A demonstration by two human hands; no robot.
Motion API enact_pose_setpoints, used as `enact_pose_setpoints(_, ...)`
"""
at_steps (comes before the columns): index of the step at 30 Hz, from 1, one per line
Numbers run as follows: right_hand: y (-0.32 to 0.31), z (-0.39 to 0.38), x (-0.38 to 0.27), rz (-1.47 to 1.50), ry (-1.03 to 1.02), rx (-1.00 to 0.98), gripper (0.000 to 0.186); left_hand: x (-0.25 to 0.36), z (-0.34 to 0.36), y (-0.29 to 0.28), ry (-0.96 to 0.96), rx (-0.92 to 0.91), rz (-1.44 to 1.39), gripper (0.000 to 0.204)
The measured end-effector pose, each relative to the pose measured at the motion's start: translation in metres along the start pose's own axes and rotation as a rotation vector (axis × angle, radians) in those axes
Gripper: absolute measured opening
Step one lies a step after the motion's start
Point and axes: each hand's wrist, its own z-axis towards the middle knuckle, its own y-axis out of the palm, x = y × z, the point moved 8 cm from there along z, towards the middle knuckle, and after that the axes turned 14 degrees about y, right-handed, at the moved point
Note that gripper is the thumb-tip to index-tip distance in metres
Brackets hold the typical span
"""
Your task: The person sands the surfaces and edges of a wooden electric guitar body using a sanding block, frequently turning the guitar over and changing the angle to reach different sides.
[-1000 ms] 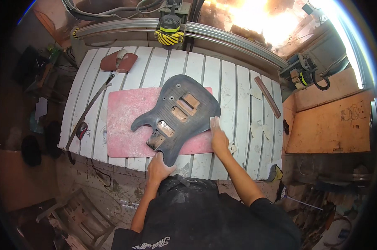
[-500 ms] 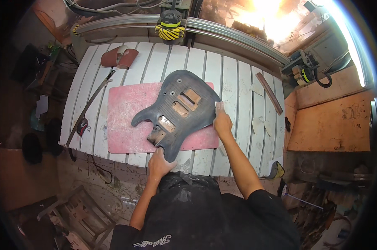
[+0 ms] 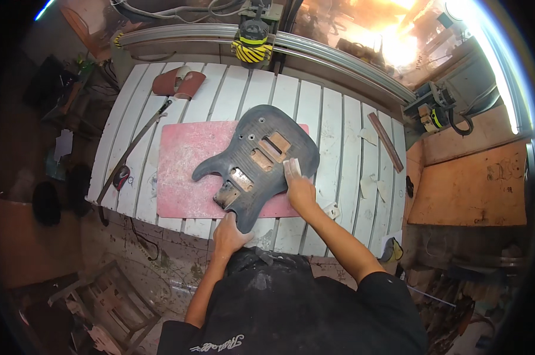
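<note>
A dark grey electric guitar body [image 3: 267, 133] lies on a dusty pink mat [image 3: 176, 168], with bare-wood cutouts in its face and its horns toward my left and near side. My left hand [image 3: 229, 235] is closed around the horn at its near end. My right hand [image 3: 300, 192] rests on the face near the right-hand edge, fingers stretched forward and pressed together. Something pale shows at those fingertips; whether it is a small pad, paper or dust I cannot make out.
The white slatted table [image 3: 125, 195] bears sanding belts [image 3: 189, 83] at far left, a long dark strip [image 3: 131, 145], a red-and-black tool [image 3: 121, 177], a brown wooden bar [image 3: 386, 142] and paper scraps [image 3: 368, 186]. A small white piece [image 3: 332, 210] lies beside my right forearm. A metal rail [image 3: 315, 47] runs behind.
My right hand has moved from the guitar body's right edge inward and nearer, onto its face. My left hand keeps its grip. The whole view has shifted slightly.
</note>
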Motion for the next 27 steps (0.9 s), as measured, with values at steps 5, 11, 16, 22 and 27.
enact_pose_setpoints(5,-0.025,0.053,0.019,0.181,0.052,0.087,0.066,0.001,0.0,0.003,-0.003,-0.013,-0.025,0.069)
enact_pose_setpoints(11,-0.018,0.011,-0.01,0.119,0.0,-0.036,0.069,-0.006,-0.003,0.001,-0.005,0.041,-0.013,0.069)
enact_pose_setpoints(16,-0.023,0.065,0.021,0.167,0.019,0.125,0.073,0.0,0.003,0.003,-0.026,-0.028,-0.026,0.07)
enact_pose_setpoints(22,-0.018,0.013,-0.008,0.122,0.017,-0.099,0.071,-0.003,-0.005,-0.001,-0.033,0.016,-0.023,0.068)
enact_pose_setpoints(27,-0.01,0.066,0.03,0.174,0.049,0.055,0.072,0.003,0.002,0.006,-0.027,-0.05,-0.031,0.07)
